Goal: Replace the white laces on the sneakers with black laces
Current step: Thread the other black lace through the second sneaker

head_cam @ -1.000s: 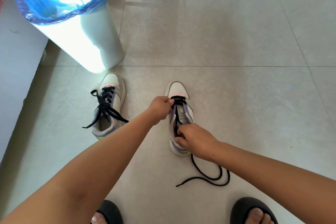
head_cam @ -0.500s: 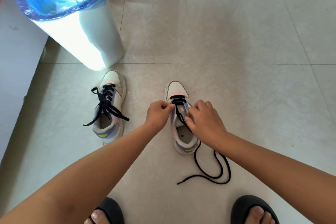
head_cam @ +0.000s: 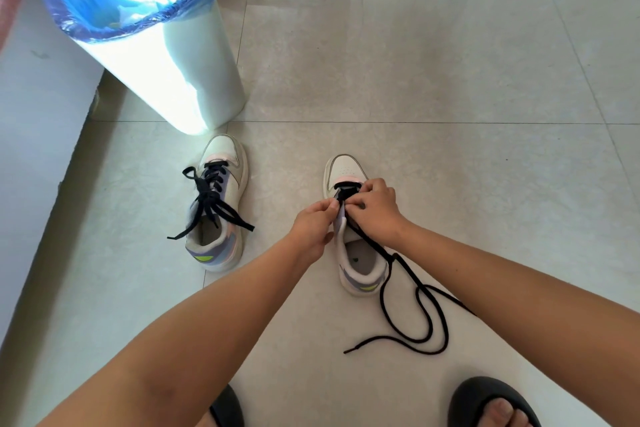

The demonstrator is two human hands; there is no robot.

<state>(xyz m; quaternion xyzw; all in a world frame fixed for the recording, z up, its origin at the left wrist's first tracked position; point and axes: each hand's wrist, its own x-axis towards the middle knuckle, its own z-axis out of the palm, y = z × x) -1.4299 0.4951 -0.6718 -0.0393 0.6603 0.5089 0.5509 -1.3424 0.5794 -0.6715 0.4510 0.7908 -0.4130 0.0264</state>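
My right hand (head_cam: 375, 210) up from heel to meet left hand (head_cam: 313, 227) at eyelets since a second ago. Both curled, pinching black lace (head_cam: 415, 291) at right sneaker (head_cam: 346, 168) throat. Sneaker on floor tile (head_cam: 450, 184), long axis toe away, heel toward me. Lace tail loops beside heel. Laced left sneaker (head_cam: 221, 211) near bin (head_cam: 180, 80).

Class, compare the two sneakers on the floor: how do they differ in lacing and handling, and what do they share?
The left sneaker is laced nearly to the top with loose ends; the right sneaker has its black lace only near the toe, the rest trailing on the floor. Nobody touches the left sneaker; the left hand and right hand work at the right sneaker. Both are white, toes pointing away.
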